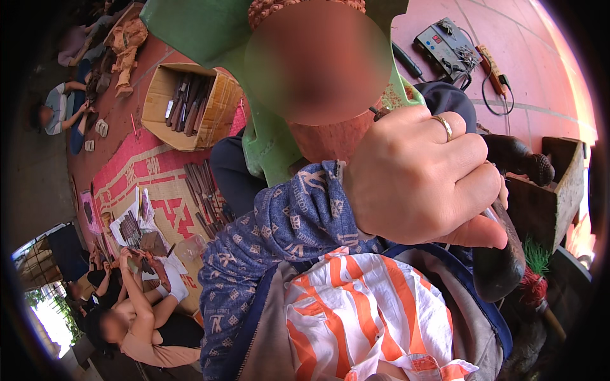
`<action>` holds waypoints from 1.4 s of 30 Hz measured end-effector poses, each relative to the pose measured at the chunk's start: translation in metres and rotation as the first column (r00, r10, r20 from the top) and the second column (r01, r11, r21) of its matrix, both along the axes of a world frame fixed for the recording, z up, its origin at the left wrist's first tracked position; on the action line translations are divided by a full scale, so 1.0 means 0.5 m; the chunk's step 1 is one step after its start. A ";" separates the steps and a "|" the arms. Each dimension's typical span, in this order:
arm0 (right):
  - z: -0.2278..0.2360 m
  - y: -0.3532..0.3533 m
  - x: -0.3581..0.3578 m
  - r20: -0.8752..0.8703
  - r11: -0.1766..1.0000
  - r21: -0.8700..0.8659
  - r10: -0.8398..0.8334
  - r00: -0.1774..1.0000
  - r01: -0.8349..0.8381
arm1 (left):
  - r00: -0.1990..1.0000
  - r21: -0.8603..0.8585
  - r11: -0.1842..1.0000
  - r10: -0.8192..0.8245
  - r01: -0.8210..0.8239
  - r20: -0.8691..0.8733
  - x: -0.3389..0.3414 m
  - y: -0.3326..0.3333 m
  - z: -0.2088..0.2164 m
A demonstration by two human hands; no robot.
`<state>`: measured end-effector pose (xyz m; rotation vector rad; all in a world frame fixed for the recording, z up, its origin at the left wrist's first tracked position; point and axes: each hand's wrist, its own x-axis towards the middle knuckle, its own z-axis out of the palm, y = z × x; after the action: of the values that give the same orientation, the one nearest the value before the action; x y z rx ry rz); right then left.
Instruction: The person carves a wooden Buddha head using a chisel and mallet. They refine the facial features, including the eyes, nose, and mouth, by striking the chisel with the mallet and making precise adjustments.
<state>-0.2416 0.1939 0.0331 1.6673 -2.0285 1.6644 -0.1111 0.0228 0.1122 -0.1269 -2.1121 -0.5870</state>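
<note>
My left hand (422, 171), wearing a ring and a blue patterned sleeve, is a closed fist, back toward me, beside a reddish-brown wooden carved head (330, 141). The head has rows of curls on top, and its front is blurred. A dark metal tip shows at the fist's upper left, close to the wood; whether it touches cannot be told. Below the thumb hangs the rounded dark wooden handle (499, 270) of a carving tool, with metal at its upper end. The fist hides the part between tip and handle. My right hand is not in view.
The carving stands at a green plastic chair (203, 35). Left lie a cardboard box (155, 105) of tools and several chisels (202, 181) on a mat. Right are a grey control box (438, 47), power strip (490, 60), wooden crate (565, 190) and green-tipped brush (537, 260). Several people sit far left.
</note>
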 end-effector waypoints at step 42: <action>0.007 -0.001 0.018 0.041 0.998 -0.012 0.058 0.997 -0.058 | 0.984 -0.014 0.995 -0.095 0.094 -0.149 0.011 -0.020 -0.014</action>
<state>-0.2326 0.1934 0.0366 1.7183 -2.0045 1.7387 -0.1056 0.0129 0.1052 -0.2689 -1.9706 -0.6071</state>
